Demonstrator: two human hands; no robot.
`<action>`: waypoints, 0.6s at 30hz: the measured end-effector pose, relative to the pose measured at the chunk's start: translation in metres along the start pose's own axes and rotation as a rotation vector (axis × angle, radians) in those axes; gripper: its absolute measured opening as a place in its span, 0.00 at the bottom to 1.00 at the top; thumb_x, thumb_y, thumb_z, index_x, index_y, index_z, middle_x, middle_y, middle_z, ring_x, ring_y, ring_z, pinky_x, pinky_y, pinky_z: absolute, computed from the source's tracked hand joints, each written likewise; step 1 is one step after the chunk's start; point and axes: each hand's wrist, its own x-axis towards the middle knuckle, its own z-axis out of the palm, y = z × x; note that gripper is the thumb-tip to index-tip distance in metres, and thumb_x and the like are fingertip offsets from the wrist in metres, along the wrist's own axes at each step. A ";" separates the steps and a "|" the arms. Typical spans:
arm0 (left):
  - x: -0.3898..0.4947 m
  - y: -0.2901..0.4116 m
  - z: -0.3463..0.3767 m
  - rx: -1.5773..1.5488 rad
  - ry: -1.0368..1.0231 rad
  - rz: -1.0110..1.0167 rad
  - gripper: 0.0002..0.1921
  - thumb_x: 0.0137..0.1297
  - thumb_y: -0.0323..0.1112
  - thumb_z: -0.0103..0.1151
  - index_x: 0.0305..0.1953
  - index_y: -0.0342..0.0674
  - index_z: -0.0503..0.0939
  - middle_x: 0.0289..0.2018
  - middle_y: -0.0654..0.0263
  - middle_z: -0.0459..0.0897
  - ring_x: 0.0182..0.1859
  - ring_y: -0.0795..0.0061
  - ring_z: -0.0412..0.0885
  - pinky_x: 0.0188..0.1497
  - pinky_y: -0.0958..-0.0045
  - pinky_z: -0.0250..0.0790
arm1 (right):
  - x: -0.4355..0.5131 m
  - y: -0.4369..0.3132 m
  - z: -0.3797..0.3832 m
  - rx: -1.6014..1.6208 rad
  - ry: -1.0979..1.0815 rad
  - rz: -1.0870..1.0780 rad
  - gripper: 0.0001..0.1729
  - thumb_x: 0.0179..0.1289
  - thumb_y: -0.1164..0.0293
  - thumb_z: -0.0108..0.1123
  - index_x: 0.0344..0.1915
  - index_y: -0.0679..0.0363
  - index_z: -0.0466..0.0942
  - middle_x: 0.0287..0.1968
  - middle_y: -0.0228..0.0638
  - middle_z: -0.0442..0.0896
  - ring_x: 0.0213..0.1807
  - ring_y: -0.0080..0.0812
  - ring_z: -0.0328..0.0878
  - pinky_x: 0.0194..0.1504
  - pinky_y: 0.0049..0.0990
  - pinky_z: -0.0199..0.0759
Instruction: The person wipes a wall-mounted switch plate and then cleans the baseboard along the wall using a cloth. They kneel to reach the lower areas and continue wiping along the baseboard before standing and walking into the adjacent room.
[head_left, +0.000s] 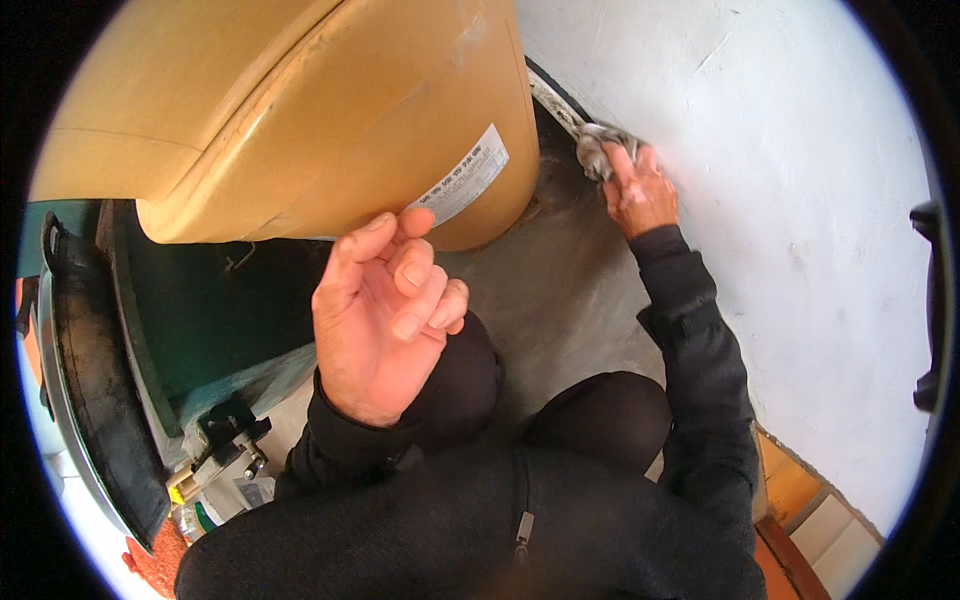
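Note:
My right hand (643, 191) presses a crumpled grey cloth (598, 150) against the foot of the white wall (810, 195), where a pale, dirty strip (553, 97) runs along the floor's edge. My left hand (390, 300) is raised in front of me, palm up, its fingers loosely curled and apart, holding nothing. Just beyond its fingertips stands a large tan plastic container (375, 127) with a rounded body and a white printed label (469, 176). The floor (562, 277) between the container and the wall is dark grey and stained.
A dark green panel (225, 330) stands to the left under the container. Beside it is a black padded piece with a metal rim (97, 375). Lower left are a metal clamp-like fitting (232, 442) and a reddish textured cloth (159, 562). My knees are bent close to the floor.

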 end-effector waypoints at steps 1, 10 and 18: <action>-0.004 0.001 0.001 0.098 -0.001 0.064 0.21 0.89 0.42 0.46 0.58 0.32 0.85 0.27 0.69 0.83 0.19 0.80 0.70 0.33 0.69 0.64 | 0.004 -0.001 0.005 -0.013 -0.009 0.023 0.29 0.66 0.70 0.70 0.67 0.45 0.79 0.49 0.53 0.79 0.44 0.59 0.88 0.45 0.53 0.85; -0.020 0.006 -0.005 0.518 0.002 0.658 0.25 0.86 0.50 0.48 0.54 0.29 0.84 0.30 0.51 0.88 0.24 0.67 0.76 0.34 0.66 0.69 | -0.063 0.009 -0.033 -0.087 -0.036 0.088 0.32 0.65 0.70 0.71 0.69 0.43 0.78 0.52 0.51 0.79 0.48 0.58 0.88 0.45 0.53 0.87; -0.017 0.013 -0.008 0.517 0.070 0.641 0.29 0.84 0.53 0.48 0.55 0.27 0.83 0.32 0.50 0.87 0.26 0.66 0.77 0.39 0.62 0.70 | -0.071 0.023 -0.033 -0.100 -0.040 0.013 0.30 0.66 0.70 0.70 0.68 0.44 0.78 0.51 0.52 0.79 0.48 0.58 0.87 0.44 0.52 0.87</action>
